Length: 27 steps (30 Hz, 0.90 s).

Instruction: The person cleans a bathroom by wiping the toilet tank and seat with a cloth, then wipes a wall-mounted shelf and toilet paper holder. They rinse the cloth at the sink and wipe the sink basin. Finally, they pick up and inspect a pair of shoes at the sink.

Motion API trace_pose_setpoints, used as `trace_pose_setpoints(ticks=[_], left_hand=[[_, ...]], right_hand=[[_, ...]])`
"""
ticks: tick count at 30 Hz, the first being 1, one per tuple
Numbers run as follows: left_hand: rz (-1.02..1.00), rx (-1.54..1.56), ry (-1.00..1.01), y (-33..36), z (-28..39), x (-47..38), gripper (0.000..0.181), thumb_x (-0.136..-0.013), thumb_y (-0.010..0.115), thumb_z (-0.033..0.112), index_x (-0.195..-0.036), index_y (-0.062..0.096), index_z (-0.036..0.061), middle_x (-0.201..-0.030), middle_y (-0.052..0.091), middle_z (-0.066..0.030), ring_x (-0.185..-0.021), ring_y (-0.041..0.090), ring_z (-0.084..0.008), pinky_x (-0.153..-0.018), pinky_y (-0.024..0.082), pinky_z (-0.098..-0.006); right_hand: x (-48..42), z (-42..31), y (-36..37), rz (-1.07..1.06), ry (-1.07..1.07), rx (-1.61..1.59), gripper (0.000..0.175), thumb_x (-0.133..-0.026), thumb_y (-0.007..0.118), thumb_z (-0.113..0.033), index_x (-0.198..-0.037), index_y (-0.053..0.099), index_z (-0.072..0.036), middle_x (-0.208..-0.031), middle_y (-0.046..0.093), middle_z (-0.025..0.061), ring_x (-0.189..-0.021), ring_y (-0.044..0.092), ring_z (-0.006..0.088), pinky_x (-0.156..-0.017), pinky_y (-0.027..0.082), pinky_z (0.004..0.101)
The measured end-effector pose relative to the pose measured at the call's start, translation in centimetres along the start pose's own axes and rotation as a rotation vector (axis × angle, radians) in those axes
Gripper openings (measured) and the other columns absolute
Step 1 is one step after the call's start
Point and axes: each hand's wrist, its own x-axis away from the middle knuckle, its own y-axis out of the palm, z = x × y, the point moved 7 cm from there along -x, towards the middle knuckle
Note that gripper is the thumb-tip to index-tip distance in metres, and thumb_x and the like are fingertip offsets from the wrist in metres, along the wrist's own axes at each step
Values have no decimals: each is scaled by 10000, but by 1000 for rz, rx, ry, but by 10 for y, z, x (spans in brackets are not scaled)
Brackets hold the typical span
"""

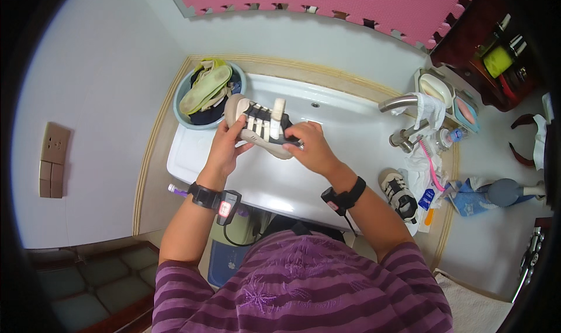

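Over the white washbasin [350,135], a beige and black sneaker [263,127] with an upturned white strap is held in both hands. My left hand [228,146] grips it at the toe end, thumb on the upper. My right hand [311,146] pinches the black collar near the heel, with the fingertips partly hidden. A second, similar shoe [398,192] rests at the basin's right side. To the left, a light blue basin [177,100] holds pale green insoles [206,89] and dark and light cloth items.
A metal faucet [399,102] draped with white cloth, soap dishes [436,87], a pink brush [431,166], a blue tube [426,199] and an orange item [429,217] crowd the right rim. A purple-and-white object [177,190] lies beside the near left edge.
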Motion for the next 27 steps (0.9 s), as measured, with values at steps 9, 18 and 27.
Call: trace_pose_setpoints(ticks=[9, 18, 27], left_hand=[[-432, 68, 146, 55, 24, -35, 699, -927, 520, 527, -1469, 245, 183, -1330, 449, -77, -1257, 408, -220, -1114, 236, -469], [-454, 209, 41, 84, 15, -65, 413, -966, 504, 437, -1178, 559, 87, -1078, 619, -14, -970, 610, -121, -841, 528, -301], [-191, 160, -32, 67, -1, -79, 483, -872, 638, 505, -1091, 586, 77, -890, 615, 9, -722, 576, -57, -557, 461, -198]], right_hand=[[12, 71, -33, -163, 311, -1196, 208, -922, 580, -148, -1094, 578, -31, -1026, 622, 14, -932, 572, 97, -843, 460, 258], [30, 119, 3, 19, 544, -1826, 638, -947, 435, -552, -1306, 496, -29, -1278, 568, 124, -1167, 547, 246, -1015, 414, 391], [22, 122, -7, 335, 399, -1605, 592, -964, 449, -486, -1321, 467, -15, -1317, 537, 126, -1234, 490, 259, -1042, 390, 414]])
